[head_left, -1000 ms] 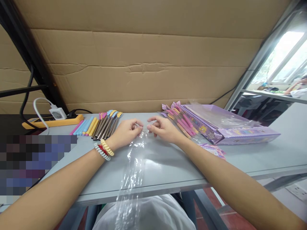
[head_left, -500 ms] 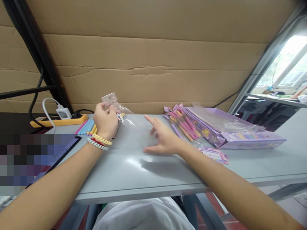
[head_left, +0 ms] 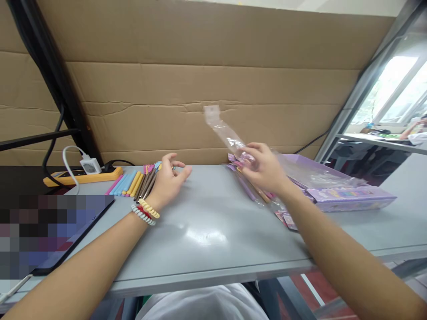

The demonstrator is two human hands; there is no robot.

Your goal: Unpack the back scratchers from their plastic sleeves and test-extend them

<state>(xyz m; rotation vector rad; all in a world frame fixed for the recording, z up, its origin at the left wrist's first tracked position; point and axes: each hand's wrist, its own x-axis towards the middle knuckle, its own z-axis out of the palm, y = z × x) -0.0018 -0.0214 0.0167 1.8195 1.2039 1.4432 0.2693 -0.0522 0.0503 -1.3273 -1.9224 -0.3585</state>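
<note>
While the right hand (head_left: 262, 169) is gripping a clear sleeve (head_left: 227, 134) at one o'clock, the left hand (head_left: 169, 182) is holding its fingers loosely open beside brown sticks (head_left: 144, 183) at eleven.

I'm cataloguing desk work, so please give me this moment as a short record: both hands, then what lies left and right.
Left grip: open, fingers loosely curled, beside the brown sticks; contact unclear
Right grip: closed on a clear plastic sleeve, above the wrapped sticks
Desk left: pink, blue and yellow sticks in a row; yellow power strip
Desk right: purple box with clear plastic
</note>
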